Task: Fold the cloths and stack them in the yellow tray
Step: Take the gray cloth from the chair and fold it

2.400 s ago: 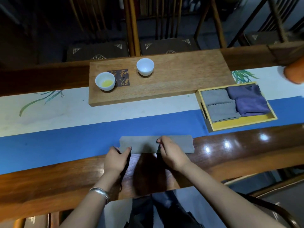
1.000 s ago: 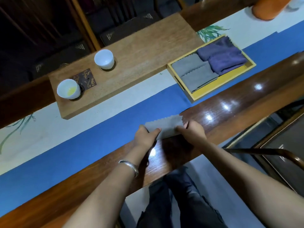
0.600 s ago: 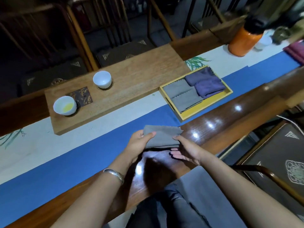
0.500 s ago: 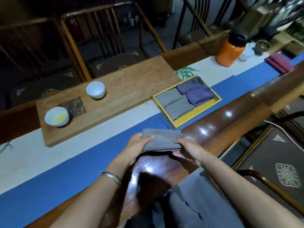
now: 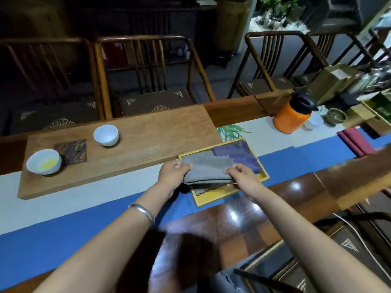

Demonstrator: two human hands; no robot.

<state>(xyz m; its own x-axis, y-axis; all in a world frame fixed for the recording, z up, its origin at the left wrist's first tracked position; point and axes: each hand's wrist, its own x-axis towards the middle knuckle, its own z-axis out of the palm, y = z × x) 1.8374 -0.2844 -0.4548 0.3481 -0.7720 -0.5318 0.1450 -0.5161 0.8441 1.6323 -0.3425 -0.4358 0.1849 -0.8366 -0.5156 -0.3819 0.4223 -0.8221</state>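
Folded grey cloth (image 5: 206, 170) is held over the left half of the yellow tray (image 5: 215, 197), above more grey cloth already in it (purple cloths (image 5: 238, 154) fill the right half). Left hand (image 5: 172, 176) and right hand (image 5: 243, 176) each have a closed grip pinching one end.

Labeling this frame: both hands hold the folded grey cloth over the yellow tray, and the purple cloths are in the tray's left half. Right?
Not quite. The head view shows the purple cloths in the right half of the yellow tray, not the left. The rest holds: left hand and right hand hold the folded grey cloth over the tray.
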